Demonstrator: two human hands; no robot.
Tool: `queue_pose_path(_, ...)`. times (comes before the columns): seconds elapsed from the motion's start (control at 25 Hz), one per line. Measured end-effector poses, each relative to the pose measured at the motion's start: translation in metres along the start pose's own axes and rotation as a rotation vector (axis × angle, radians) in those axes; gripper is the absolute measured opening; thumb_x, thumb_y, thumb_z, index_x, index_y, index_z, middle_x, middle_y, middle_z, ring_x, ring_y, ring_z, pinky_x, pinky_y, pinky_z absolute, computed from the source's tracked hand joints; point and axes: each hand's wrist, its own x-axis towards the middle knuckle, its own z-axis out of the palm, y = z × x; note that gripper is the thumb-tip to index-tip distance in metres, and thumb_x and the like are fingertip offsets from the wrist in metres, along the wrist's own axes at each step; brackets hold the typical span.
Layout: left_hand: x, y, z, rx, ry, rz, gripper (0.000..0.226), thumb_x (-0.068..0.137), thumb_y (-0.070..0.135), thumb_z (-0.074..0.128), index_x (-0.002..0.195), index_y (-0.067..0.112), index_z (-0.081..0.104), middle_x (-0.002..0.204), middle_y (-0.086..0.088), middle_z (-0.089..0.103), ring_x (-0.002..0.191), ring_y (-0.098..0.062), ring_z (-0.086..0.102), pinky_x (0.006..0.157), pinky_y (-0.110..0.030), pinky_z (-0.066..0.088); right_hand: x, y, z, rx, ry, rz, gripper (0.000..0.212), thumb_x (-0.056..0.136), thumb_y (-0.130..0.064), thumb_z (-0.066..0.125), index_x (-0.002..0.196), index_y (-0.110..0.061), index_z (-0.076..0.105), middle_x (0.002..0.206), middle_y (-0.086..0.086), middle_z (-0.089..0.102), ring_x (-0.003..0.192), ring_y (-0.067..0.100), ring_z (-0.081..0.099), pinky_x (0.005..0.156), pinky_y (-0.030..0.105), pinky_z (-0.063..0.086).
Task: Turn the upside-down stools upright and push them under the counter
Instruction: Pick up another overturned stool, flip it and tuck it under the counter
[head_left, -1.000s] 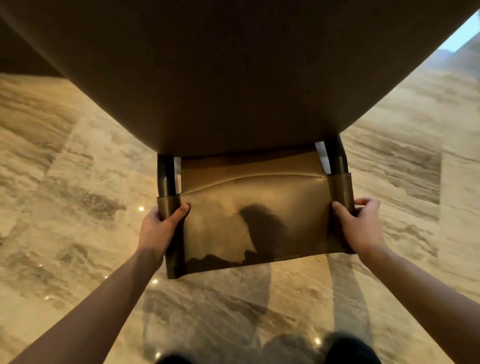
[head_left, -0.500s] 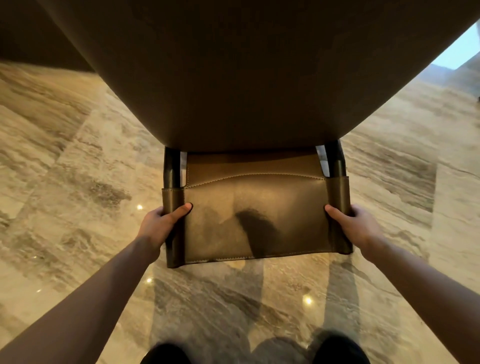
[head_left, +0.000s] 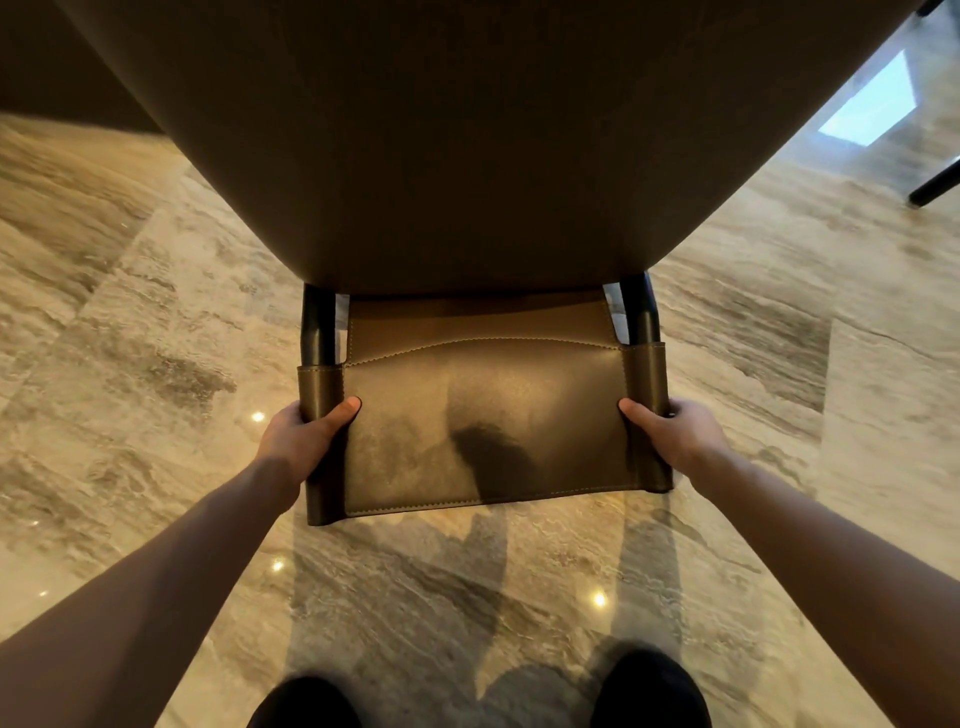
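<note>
Two thumbs lie across the front face of the stool's backrest, one at each side, with the remaining fingers wrapped round behind the leather sleeves out of sight. The left hand grips the left sleeve and the right hand grips the right one at about the same height, so both hold the backrest firmly rather than resting on it. Above the sleeves two dark metal posts run up and vanish beneath the counter, whose broad rounded underside fills the top of the view. The stool stands upright on the marble floor, and its seat is hidden, most likely already tucked beneath the counter's near edge. The person's shoes show at the bottom, well back from the backrest, with both arms stretched forward. Judging by this, the turning-upright step is finished for this stool and the pushing-in step is in hand, near its end. The next move calls for an even forward press from both hands so the stool slides straight, stopping before the backrest meets the counter's near edge, then letting go. A dark leg shows at the far right, perhaps another stool; that cannot be told.
</note>
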Motion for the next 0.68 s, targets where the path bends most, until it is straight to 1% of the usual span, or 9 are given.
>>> queue_pose_path(0.08, -0.001, 0.003, -0.001, 0.003, -0.005, -0.005, 0.036, 0.087, 0.038, 0.073, 0.112, 0.015, 0.061, 0.095, -0.005, 0.066, 0.086, -0.020, 0.062, 0.066, -0.027, 0.045, 0.003, -0.003, -0.002, 0.047, -0.039, 0.039, 0.034, 0.088, -0.042, 0.069, 0.113, -0.020, 0.062, 0.093, 0.004, 0.068, 0.084, 0.021, 0.067, 0.073, 0.034, 0.053)
queue_pose_path(0.16, -0.002, 0.006, 0.000, 0.023, 0.000, -0.016, 0.038, 0.088, 0.036, 0.073, 0.114, 0.012, 0.061, 0.100, -0.009, 0.066, 0.090, -0.024, 0.062, 0.075, -0.032, 0.047, 0.002, -0.005, -0.004, 0.069, -0.062, 0.084, 0.037, 0.087, -0.039, 0.071, 0.116, -0.017, 0.062, 0.100, 0.009, 0.069, 0.093, 0.028, 0.067, 0.084, 0.042, 0.055)
queue_pose_path(0.2, -0.003, 0.009, 0.000, 0.026, -0.004, -0.028, 0.038, 0.088, 0.035, 0.073, 0.114, 0.011, 0.060, 0.103, -0.012, 0.066, 0.094, -0.027, 0.062, 0.080, -0.035, 0.047, 0.001, -0.005, -0.004, 0.068, -0.063, 0.093, 0.038, 0.087, -0.038, 0.071, 0.116, -0.016, 0.062, 0.100, 0.010, 0.069, 0.094, 0.029, 0.067, 0.085, 0.043, 0.055)
queue_pose_path(0.28, -0.007, 0.014, -0.001, 0.021, -0.022, -0.044, 0.036, 0.088, 0.034, 0.073, 0.113, 0.011, 0.060, 0.104, -0.013, 0.065, 0.098, -0.028, 0.061, 0.084, -0.036, 0.046, 0.000, -0.008, -0.005, 0.073, -0.049, 0.093, 0.038, 0.087, -0.036, 0.072, 0.116, -0.014, 0.062, 0.097, 0.010, 0.069, 0.092, 0.028, 0.067, 0.082, 0.041, 0.054)
queue_pose_path(0.4, -0.030, 0.030, -0.011, 0.039, -0.003, -0.048, 0.027, 0.088, 0.033, 0.073, 0.102, 0.012, 0.062, 0.096, -0.010, 0.066, 0.086, -0.024, 0.062, 0.079, -0.034, 0.046, -0.020, -0.018, -0.019, 0.035, -0.013, 0.100, 0.037, 0.084, -0.039, 0.074, 0.110, -0.015, 0.064, 0.093, 0.008, 0.069, 0.088, 0.027, 0.068, 0.082, 0.041, 0.056)
queue_pose_path(0.44, -0.043, 0.041, -0.016, 0.052, 0.003, -0.053, 0.025, 0.089, 0.033, 0.073, 0.099, 0.012, 0.063, 0.094, -0.009, 0.066, 0.083, -0.022, 0.062, 0.077, -0.034, 0.046, -0.034, -0.023, -0.029, 0.025, -0.001, 0.113, 0.037, 0.083, -0.041, 0.075, 0.107, -0.016, 0.064, 0.092, 0.007, 0.069, 0.086, 0.026, 0.068, 0.079, 0.040, 0.056)
queue_pose_path(0.52, -0.079, 0.067, -0.032, 0.079, 0.016, -0.080, 0.026, 0.089, 0.034, 0.073, 0.099, 0.012, 0.064, 0.089, -0.007, 0.066, 0.079, -0.021, 0.061, 0.075, -0.033, 0.046, -0.071, -0.040, -0.052, -0.009, 0.020, 0.130, 0.037, 0.082, -0.045, 0.074, 0.104, -0.018, 0.064, 0.085, 0.004, 0.067, 0.076, 0.021, 0.066, 0.066, 0.034, 0.053)
queue_pose_path(0.56, -0.095, 0.078, -0.040, 0.083, 0.028, -0.093, 0.027, 0.089, 0.035, 0.073, 0.100, 0.012, 0.064, 0.088, -0.006, 0.066, 0.078, -0.021, 0.061, 0.076, -0.033, 0.046, -0.089, -0.049, -0.061, -0.031, 0.025, 0.130, 0.037, 0.082, -0.047, 0.073, 0.104, -0.018, 0.064, 0.083, 0.003, 0.067, 0.073, 0.020, 0.065, 0.062, 0.032, 0.051)
queue_pose_path(0.68, -0.153, 0.120, -0.067, 0.142, 0.067, -0.140, 0.033, 0.088, 0.040, 0.072, 0.105, 0.012, 0.066, 0.094, -0.008, 0.065, 0.084, -0.026, 0.059, 0.079, -0.035, 0.044, -0.152, -0.082, -0.101, -0.137, 0.054, 0.137, 0.044, 0.084, -0.051, 0.069, 0.109, -0.015, 0.066, 0.093, 0.008, 0.069, 0.079, 0.024, 0.065, 0.065, 0.031, 0.049)
